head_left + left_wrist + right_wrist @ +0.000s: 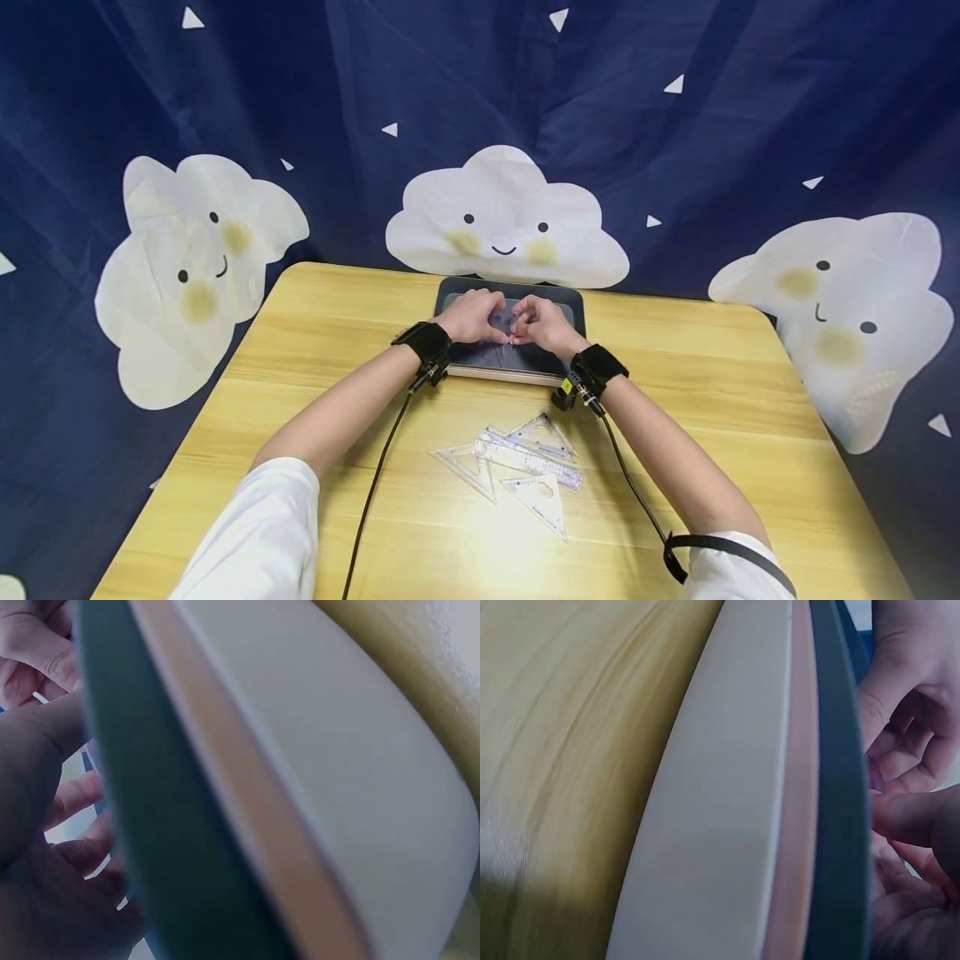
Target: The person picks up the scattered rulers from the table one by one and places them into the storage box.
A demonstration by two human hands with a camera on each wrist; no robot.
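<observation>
At the table's far edge lies a shallow dark-topped box [465, 361] with pale sides and a pinkish band under its rim. Both hands meet over its middle. My right hand [551, 327] pinches a small thin pale piece [39, 697] between thumb and fingertips; its kind is too small to make out. My left hand [470, 317] arches over the box from the other side, thumb tip right at the right fingertips. In the left wrist view its other fingers [77, 801] are bent, their tips partly hidden behind the box rim; I cannot tell whether they hold anything.
On the table [337, 333], nearer me, clear plastic drawing tools lie in a loose group: a straight ruler [528, 461] and set squares [542, 500]. Black cables [378, 483] run from both wrist cameras. A dark blue curtain [480, 75] with clouds hangs behind the table.
</observation>
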